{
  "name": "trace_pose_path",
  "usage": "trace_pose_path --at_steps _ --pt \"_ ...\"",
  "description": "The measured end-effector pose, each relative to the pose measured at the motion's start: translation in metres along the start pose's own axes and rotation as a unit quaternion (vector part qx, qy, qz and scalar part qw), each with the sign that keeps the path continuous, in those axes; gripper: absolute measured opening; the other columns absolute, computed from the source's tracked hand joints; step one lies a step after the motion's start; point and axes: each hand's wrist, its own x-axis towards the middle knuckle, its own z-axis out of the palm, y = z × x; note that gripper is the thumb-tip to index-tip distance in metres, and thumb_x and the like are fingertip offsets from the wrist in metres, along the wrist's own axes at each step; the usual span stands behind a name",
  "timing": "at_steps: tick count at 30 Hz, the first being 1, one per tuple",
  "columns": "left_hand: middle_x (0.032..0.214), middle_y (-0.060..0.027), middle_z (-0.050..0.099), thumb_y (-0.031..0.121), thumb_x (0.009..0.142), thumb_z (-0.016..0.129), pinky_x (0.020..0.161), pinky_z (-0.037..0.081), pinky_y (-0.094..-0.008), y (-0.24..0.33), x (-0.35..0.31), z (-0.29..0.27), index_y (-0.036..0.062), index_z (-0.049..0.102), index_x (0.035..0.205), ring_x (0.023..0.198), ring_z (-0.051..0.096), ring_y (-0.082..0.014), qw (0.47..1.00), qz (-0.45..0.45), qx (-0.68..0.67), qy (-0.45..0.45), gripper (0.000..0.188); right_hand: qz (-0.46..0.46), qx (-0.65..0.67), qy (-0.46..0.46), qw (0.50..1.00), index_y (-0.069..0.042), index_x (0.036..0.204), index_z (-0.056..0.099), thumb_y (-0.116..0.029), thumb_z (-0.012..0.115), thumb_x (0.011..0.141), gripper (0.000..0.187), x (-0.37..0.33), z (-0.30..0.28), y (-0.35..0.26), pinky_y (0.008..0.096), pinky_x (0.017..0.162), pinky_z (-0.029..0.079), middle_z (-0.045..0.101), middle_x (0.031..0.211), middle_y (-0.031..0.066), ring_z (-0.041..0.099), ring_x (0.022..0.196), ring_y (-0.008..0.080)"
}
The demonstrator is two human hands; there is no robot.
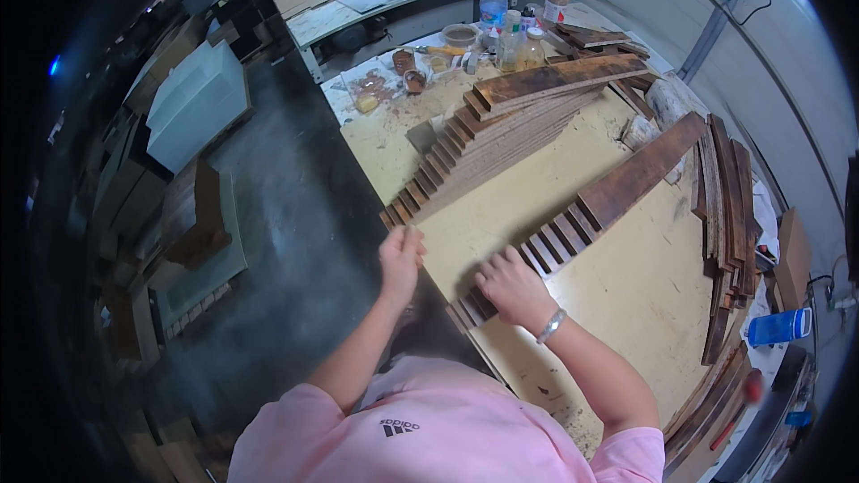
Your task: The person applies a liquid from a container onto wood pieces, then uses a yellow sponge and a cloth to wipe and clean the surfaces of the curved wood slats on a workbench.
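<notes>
Two rows of brown wooden boards, fanned out like steps, lie across the worktable (644,241). My right hand (514,289) is closed over the near row (557,241), on the board ends toward the table's front edge. Anything in its curled fingers is hidden beneath the hand. A bracelet (551,326) circles that wrist. My left hand (402,255) is closed, its fingers pressed together, by the front end of the far row (431,177). What it may pinch is too small to make out. The uppermost board (640,181) of the near row shows a wide, dark, mottled face.
More brown boards (727,215) are stacked along the right side, near a blue container (777,328). Bottles (493,2), jars (530,49) and a bowl (460,35) stand at the back. Left of the table, dark floor (295,241) separates it from boxes and panels (199,98).
</notes>
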Motion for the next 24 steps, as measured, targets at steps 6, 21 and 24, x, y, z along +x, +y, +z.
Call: trace_pose_path --at_steps 6,21,24 --pt "0.07 0.0024 0.055 0.023 0.109 0.048 0.053 0.039 -0.0213 -0.015 0.138 -0.039 0.0037 0.063 0.093 0.058 0.048 -0.0047 0.998 0.029 0.049 0.005 0.029 0.038 0.016 -0.021 0.999 -0.009 0.1 0.063 -0.013 0.072 0.068 0.033 0.003 -0.013 -0.003 0.0414 0.108 0.038 0.061 0.094 0.0047 0.059 0.1 0.0229" --pt "0.099 -0.0107 0.071 0.015 0.108 0.049 0.086 0.052 -0.0303 0.038 0.21 -0.004 -0.0029 0.064 0.123 0.089 0.064 -0.0141 0.977 0.092 -0.003 -0.191 0.028 0.2 0.144 0.179 0.952 -0.005 0.104 0.06 -0.022 0.076 0.08 0.033 0.007 -0.064 -0.034 0.0507 0.111 0.039 0.06 0.117 0.0138 0.06 0.114 0.0279" --pt "0.093 -0.009 0.073 0.027 0.11 0.047 0.09 0.05 -0.0332 0.056 0.151 0.028 -0.0023 0.067 0.118 0.088 0.066 -0.0161 0.905 0.141 0.021 -0.402 0.036 0.432 0.21 0.408 0.776 -0.004 0.105 0.059 -0.014 0.077 0.078 0.034 -0.008 -0.066 -0.039 0.0446 0.099 0.045 0.059 0.113 0.0147 0.058 0.101 0.0315"
